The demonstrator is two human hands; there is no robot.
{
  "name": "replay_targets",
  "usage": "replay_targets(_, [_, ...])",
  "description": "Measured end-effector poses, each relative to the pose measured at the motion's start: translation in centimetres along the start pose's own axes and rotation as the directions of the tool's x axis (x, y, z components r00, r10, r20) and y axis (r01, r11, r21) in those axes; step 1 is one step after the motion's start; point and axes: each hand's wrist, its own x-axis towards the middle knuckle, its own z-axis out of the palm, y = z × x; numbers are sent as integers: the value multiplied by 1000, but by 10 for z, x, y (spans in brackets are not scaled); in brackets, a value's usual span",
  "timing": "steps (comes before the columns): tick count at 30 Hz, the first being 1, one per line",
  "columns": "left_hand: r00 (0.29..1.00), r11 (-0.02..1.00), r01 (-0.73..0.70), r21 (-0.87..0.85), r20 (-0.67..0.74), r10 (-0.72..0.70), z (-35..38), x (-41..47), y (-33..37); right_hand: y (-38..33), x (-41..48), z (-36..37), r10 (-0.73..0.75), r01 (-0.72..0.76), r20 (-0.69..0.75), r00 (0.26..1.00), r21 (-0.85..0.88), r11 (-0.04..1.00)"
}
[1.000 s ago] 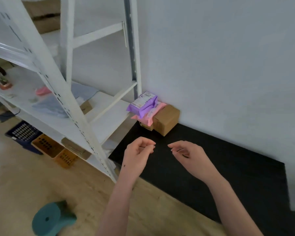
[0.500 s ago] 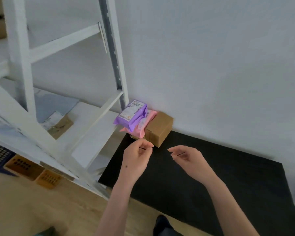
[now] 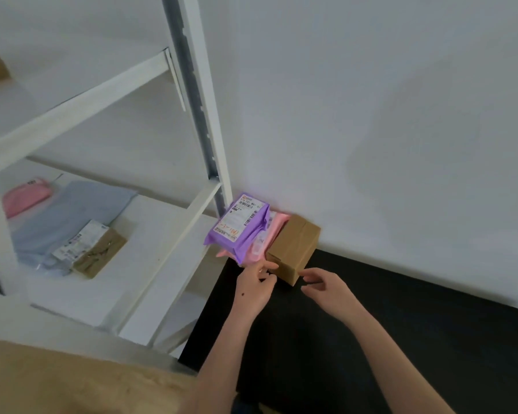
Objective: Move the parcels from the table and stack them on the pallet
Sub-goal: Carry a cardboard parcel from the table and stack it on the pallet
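3 parcels sit bunched in far-left corner of black pallet (image 3: 371,324), up vs. wall. Purple poly mailer (image 3: 240,231) on top, tilted, white label w/ barcodes & orange handwriting facing up. Pink mailer (image 3: 277,222) under it, edges poking out at near & right sides. Brown cardboard box (image 3: 293,249), closed, just right of them, touching the pink one. On white shelf (image 3: 150,234) to the left: pink parcel (image 3: 24,198) at back, flat grey-blue mailer (image 3: 72,210), small brown parcel (image 3: 99,252) w/ white label overlapping its near edge.

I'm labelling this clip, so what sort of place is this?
Likely a parcel storeroom or small warehouse: white metal shelving, a labelled purple parcel beside a cardboard box on a black mat.
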Motion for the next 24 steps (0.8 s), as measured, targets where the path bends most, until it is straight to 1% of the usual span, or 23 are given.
replay_targets(3, [997,997,-17,78,72,11,3,28,0,-2,19,5,96,-94,-28,995,68,993])
replay_targets(6, [990,990,-35,139,143,15,8,53,0,-2,36,14,162,-159,-13,987,139,977])
replay_targets(10, [985,983,-36,181,174,4,13,74,-5,1,58,20,231,-226,-6,973,183,957])
replay_targets(15, [990,985,4,170,135,-28,17,87,-10,3,78,22,241,-228,-37,970,212,950])
replay_targets(18, [994,982,-6,188,111,-15,25,91,-9,2,85,21,243,-225,-48,969,243,944])
replay_targets(20, [992,983,10,183,123,-33,26,92,-7,-1,83,21,239,-214,-56,969,285,934])
replay_targets(22, [987,987,58,148,141,-79,25,93,-9,1,79,21,231,-188,-89,969,341,921])
replay_targets(24, [980,988,69,140,175,-93,24,92,-13,5,74,22,255,-199,-129,958,336,920])
